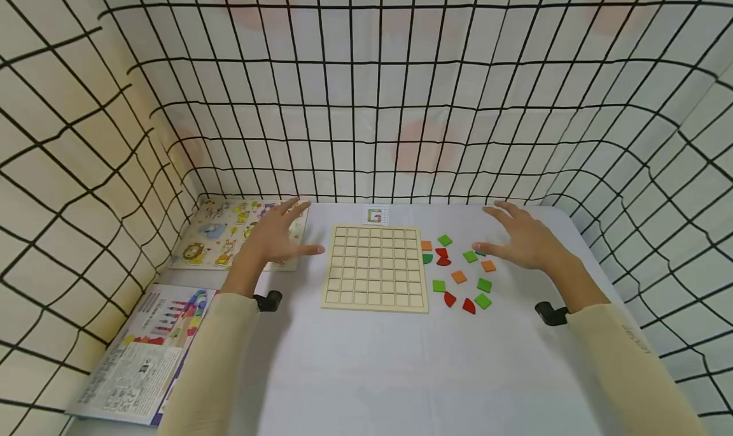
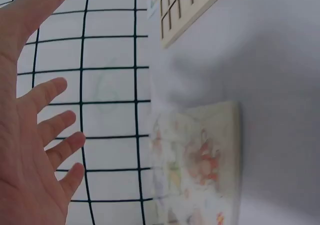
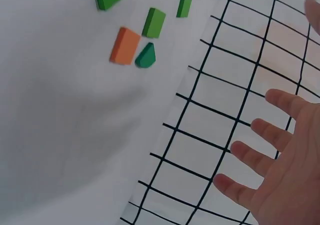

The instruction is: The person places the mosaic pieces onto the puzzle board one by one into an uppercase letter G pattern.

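Note:
A wooden grid board (image 1: pixel 375 268) with square cells lies mid-table. Behind it sits a small card (image 1: pixel 376 215) printed with a coloured pattern on a grid. Loose pieces lie right of the board: green squares (image 1: pixel 484 285), orange squares (image 1: pixel 459 277), red quarter-round pieces (image 1: pixel 469 306) and a dark green one (image 1: pixel 427 258). My left hand (image 1: pixel 276 235) hovers between the board and a picture sheet, fingers spread, holding nothing. Over on the right, my right hand (image 1: pixel 522 237) is held above the table beside the pieces, fingers apart and nothing in it. Its thumb partly covers another dark green piece (image 3: pixel 146 56).
A thick sheet with animal pictures (image 1: pixel 212 235) lies at the back left. Nearer on the left is a printed booklet or box (image 1: pixel 143 353). Black netting (image 1: pixel 366 105) over white walls bounds the table at the back and both sides.

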A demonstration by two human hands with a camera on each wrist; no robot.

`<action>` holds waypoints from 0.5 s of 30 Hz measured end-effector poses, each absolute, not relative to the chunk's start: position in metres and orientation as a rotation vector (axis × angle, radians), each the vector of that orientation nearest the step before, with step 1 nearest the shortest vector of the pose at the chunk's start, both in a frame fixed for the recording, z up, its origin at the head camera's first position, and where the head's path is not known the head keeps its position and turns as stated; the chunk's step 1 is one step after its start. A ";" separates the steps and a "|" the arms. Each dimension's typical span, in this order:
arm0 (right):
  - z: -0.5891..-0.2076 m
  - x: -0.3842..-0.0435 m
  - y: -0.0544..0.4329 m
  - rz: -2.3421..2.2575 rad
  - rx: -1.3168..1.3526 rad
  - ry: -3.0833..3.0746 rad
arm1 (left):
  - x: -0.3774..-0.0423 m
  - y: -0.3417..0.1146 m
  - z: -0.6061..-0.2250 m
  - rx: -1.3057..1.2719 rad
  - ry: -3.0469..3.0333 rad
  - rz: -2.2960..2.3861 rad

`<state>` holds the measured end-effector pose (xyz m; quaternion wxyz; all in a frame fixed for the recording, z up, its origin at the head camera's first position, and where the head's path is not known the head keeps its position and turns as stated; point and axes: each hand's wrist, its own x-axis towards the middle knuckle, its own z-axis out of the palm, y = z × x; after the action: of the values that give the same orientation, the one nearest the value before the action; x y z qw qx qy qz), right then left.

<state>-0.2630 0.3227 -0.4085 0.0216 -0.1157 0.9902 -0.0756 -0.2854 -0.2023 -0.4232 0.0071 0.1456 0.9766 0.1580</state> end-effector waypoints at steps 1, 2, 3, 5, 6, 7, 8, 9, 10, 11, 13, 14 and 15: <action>-0.411 -0.261 0.322 -0.249 -0.356 3.065 | -0.283 -0.201 -0.427 0.464 3.056 0.502; -0.414 -0.259 0.322 -0.267 -0.358 3.062 | -0.281 -0.199 -0.430 0.476 3.054 0.515; -0.416 -0.257 0.322 -0.287 -0.359 3.059 | -0.278 -0.197 -0.433 0.486 3.051 0.535; -0.419 -0.253 0.321 -0.339 -0.365 3.056 | -0.273 -0.193 -0.439 0.512 3.043 0.586; -0.421 -0.251 0.321 -0.359 -0.372 3.056 | -0.270 -0.190 -0.443 0.523 3.040 0.610; -0.423 -0.249 0.321 -0.380 -0.372 3.052 | -0.268 -0.188 -0.446 0.528 3.034 0.630; -0.425 -0.247 0.320 -0.397 -0.371 3.047 | -0.265 -0.185 -0.449 0.534 3.024 0.651; -0.427 -0.246 0.320 -0.417 -0.364 3.042 | -0.263 -0.182 -0.451 0.540 3.017 0.666; -0.430 -0.244 0.320 -0.433 -0.356 3.037 | -0.260 -0.179 -0.454 0.546 3.009 0.675; -0.432 -0.243 0.320 -0.446 -0.342 3.032 | -0.258 -0.175 -0.456 0.543 2.995 0.690; -0.437 -0.242 0.319 -0.472 -0.313 3.021 | -0.254 -0.169 -0.460 0.546 2.967 0.724; -0.440 -0.241 0.318 -0.481 -0.299 3.018 | -0.252 -0.166 -0.462 0.548 2.950 0.748; -0.443 -0.241 0.318 -0.488 -0.282 3.015 | -0.251 -0.163 -0.464 0.555 2.937 0.761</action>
<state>-0.2408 0.3184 -0.4430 0.0372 -0.0918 0.9823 -0.1591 -0.2506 -0.1627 -0.4644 0.0285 0.1798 0.9518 0.2468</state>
